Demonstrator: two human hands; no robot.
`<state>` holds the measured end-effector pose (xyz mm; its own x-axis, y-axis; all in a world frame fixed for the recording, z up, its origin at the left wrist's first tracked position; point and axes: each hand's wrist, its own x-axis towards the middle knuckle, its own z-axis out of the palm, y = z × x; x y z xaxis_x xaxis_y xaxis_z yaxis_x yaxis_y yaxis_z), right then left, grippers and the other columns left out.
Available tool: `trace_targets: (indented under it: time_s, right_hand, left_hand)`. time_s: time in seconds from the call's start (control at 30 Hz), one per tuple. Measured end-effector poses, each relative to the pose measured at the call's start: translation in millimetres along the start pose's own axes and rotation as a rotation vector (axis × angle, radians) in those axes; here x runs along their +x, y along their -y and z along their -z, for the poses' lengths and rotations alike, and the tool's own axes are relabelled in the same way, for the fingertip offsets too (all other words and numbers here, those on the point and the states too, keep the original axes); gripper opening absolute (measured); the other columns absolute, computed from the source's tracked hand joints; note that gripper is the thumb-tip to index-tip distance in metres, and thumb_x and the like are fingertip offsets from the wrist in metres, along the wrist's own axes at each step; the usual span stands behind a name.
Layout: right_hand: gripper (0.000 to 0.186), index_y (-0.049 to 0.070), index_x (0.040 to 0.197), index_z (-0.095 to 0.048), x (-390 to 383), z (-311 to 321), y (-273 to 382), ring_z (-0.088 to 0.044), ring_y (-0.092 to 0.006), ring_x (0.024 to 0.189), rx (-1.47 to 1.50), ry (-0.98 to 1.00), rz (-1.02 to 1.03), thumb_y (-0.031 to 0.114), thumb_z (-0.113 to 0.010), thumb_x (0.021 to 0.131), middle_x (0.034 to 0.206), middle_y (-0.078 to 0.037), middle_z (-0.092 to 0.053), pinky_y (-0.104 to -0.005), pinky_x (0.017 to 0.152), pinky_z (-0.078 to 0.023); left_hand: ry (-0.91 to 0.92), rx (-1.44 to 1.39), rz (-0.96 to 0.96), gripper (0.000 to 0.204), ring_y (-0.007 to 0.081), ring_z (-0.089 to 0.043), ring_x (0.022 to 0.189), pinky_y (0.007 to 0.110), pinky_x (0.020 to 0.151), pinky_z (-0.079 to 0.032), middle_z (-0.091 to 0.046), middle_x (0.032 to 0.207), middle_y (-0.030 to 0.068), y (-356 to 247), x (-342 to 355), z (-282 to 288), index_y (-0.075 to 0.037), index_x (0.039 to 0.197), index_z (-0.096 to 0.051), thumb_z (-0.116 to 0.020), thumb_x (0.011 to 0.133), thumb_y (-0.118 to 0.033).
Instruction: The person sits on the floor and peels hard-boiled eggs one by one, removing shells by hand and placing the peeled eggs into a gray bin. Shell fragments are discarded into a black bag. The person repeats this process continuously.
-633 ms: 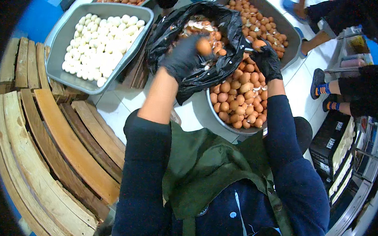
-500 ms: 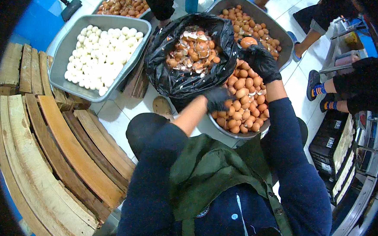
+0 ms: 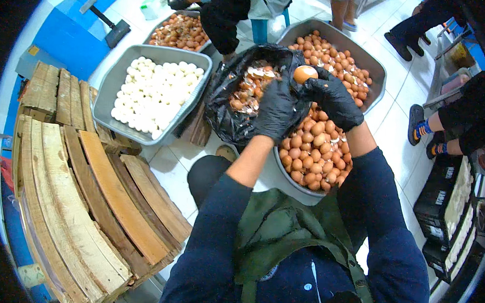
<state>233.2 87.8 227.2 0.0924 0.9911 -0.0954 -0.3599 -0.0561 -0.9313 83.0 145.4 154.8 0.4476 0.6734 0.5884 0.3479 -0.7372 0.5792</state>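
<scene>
A brown egg point(image 3: 305, 74) is pinched in the fingers of the right gloved hand point(image 3: 334, 100), seen on my remote feed over the right edge of a black plastic bag point(image 3: 224, 95) of broken eggshells point(image 3: 253, 90). The left gloved hand point(image 3: 278, 113) curls close by; I cannot tell whether its fingers hold anything. I judge shelling is under way, the next move calling for a steady right grip and a light left pull. Near right sits a basin point(image 3: 296, 186) of brown eggs point(image 3: 315, 150); left, a grey tub point(image 3: 104, 101) of white eggs point(image 3: 151, 93).
</scene>
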Motion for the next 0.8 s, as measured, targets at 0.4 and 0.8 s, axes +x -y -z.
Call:
trace_targets:
  time_s: [0.4, 0.8]
  right_hand:
    - [0.034, 0.006, 0.113, -0.062, 42, -57, -20, -0.056, -0.0294, 0.103, -0.795, -0.123, 0.512, 0.025, -0.060, 0.085, 0.113, -0.013, -0.062, -0.0370, 0.097, -0.039]
    - [0.027, 0.003, 0.114, -0.061, 62, -64, -49, -0.057, -0.0266, 0.104, -0.883, -0.206, 0.680, 0.011, -0.058, 0.089, 0.110, -0.014, -0.062, -0.0346, 0.094, -0.042]
  left_hand:
    - [-0.144, -0.154, 0.161, 0.063, 0.0302, -0.057, 0.093, 0.038, 0.085, -0.046, -0.057, 0.107, 0.0197, 23, 37, 32, 0.004, 0.140, -0.028, -0.057, 0.088, -0.016]
    - [-0.294, -0.083, 0.169, 0.032, 0.0305, -0.057, 0.086, 0.041, 0.080, -0.045, -0.058, 0.095, 0.0166, 42, 41, 22, 0.001, 0.121, -0.047, -0.043, 0.095, -0.019]
